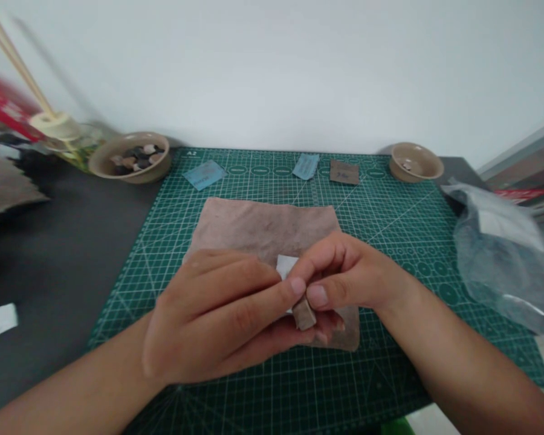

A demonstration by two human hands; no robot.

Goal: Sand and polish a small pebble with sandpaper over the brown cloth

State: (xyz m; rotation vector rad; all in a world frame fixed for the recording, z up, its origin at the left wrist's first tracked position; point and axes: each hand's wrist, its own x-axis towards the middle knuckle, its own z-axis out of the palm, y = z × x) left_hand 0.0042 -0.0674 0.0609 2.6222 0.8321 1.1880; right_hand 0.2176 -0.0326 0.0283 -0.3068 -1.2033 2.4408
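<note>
A small brown block (304, 314) with squared edges sits at the fingertips of both hands, above a brownish cloth (258, 226). My left hand (222, 314) comes from the left, its index fingertip pressed on the block's upper end and other fingers passing beneath it. From the right, my right hand (344, 275) pinches the same end with thumb and index finger. A white piece of paper (285, 264) shows just behind the fingertips; whether a hand grips it, I cannot tell. The fingers hide much of the block.
A green cutting mat (158, 260) lies under the cloth. Printed blue (205, 174) and brown (344, 172) squares lie along its back. A bowl of stones (131, 172) stands left, another bowl (414, 166) right. A clear plastic bag (498, 260) rests at the right edge.
</note>
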